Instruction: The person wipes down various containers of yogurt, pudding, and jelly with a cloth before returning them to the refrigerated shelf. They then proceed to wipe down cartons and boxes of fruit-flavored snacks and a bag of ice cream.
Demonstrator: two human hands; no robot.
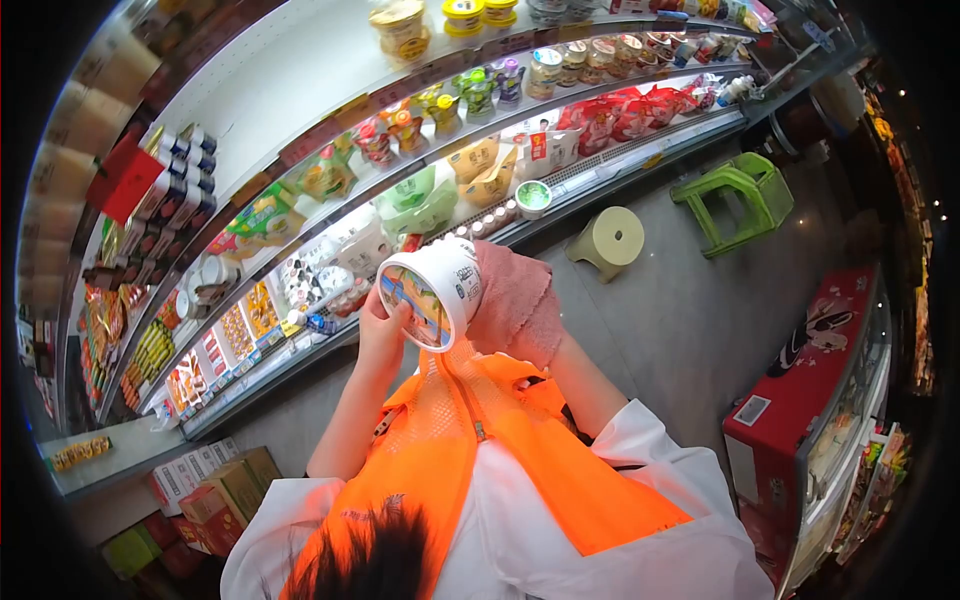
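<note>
A white tub with a printed, colourful lid is tilted on its side in front of my chest, lid facing left and toward me. My left hand grips it at the lid's rim, with the thumb lying on the lid. Against the tub's base and right side, a pink cloth is held by my right hand. The cloth covers most of that hand, so its fingers are hidden.
Ahead stands a refrigerated shelf with several rows of cups, pouches and packets. Another tub with a green lid sits at its lower edge. On the floor are a cream stool and a green stool. Cartons lie lower left; a red freezer stands right.
</note>
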